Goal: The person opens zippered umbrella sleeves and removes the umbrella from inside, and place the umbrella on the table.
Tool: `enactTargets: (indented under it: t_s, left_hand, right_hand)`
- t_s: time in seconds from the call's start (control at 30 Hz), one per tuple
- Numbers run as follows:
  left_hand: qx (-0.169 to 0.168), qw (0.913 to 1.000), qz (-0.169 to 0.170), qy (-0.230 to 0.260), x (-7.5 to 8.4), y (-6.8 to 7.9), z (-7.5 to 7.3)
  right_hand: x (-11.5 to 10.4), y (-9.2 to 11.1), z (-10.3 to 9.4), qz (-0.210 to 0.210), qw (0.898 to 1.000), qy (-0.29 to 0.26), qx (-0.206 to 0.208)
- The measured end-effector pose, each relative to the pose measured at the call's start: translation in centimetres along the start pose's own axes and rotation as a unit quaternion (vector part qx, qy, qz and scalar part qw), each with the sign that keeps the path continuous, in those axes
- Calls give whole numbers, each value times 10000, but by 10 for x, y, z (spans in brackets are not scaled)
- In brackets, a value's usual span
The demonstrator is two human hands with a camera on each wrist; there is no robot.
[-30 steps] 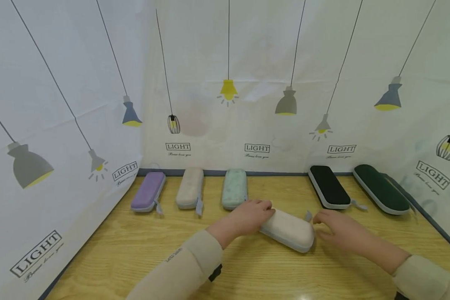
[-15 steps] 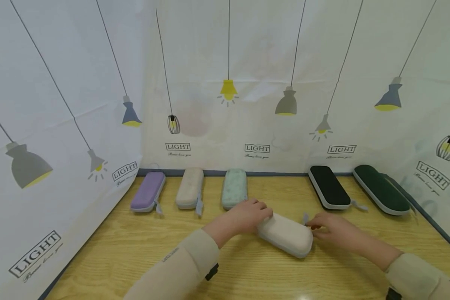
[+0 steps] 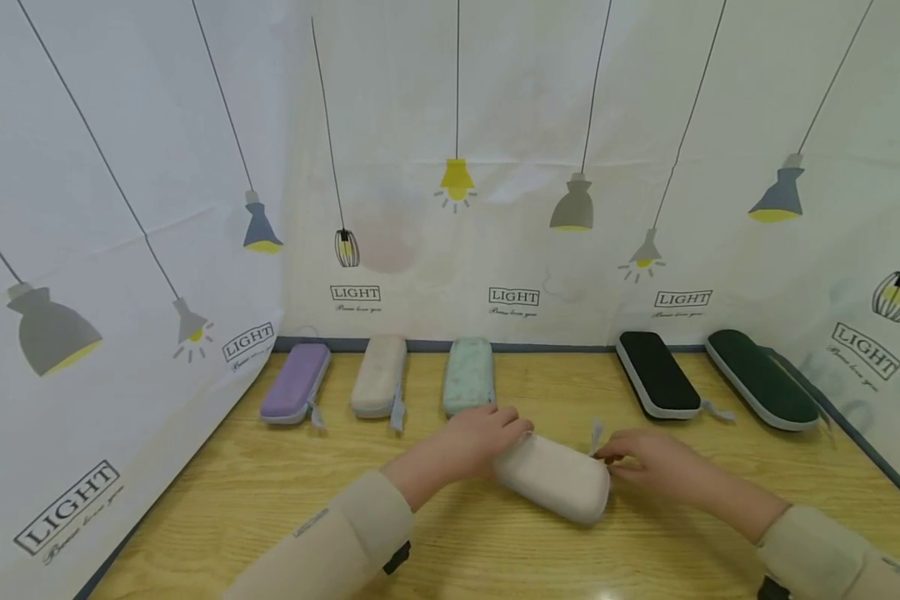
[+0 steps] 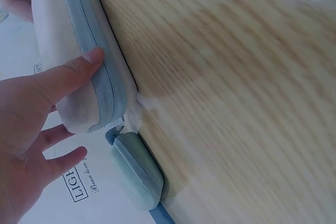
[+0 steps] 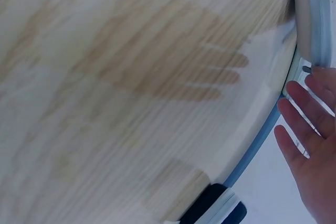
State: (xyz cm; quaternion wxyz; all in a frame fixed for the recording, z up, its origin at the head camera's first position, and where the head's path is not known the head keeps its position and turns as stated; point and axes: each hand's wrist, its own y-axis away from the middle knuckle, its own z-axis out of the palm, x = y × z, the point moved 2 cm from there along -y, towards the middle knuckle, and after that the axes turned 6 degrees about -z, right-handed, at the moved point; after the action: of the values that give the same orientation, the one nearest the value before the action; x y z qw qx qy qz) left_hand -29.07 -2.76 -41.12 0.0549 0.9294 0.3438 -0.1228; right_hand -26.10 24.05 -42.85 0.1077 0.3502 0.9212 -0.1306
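Nearest were two pale sleeves (image 3: 330, 537) on the table's (image 3: 195, 533) near side. Beyond them the white case (image 3: 555, 482) sat aslant on the table, well in from the far edge, its right end turned toward the near side. The left hand (image 3: 471, 442) gripped its left end, thumb (image 4: 76, 74) laid across the grey zip band. At the other end, the right hand (image 3: 648, 462) appeared to pinch the zip pull (image 5: 307, 69) between thumb and forefinger, though that spot was small in view; a grey tab (image 3: 597, 433) stuck up beside it.

Along the far edge lay the purple case (image 3: 296, 382) by the left corner, then the beige (image 3: 379, 375), mint (image 3: 469, 373) and black (image 3: 657, 375) cases, and the green case (image 3: 763, 379) toward the right corner. Behind rose a lamp-printed backdrop (image 3: 405, 108).
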Motion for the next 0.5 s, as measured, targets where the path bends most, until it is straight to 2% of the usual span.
enactTargets:
  t_s: [0.17,0.33,0.5]
  left_hand:
    - [118,9990,40,-423,0,8,1]
    - [370,9987,7,-349,-3,19,2]
    - [538,9980,-18,-341,-4,27,1]
  right_hand:
    - [-6,-6,1,-266,9996,34,53]
    - [-15,-11,2,-700,9973,-118,165]
    - [-24,-15,3,-892,9957,-127,206]
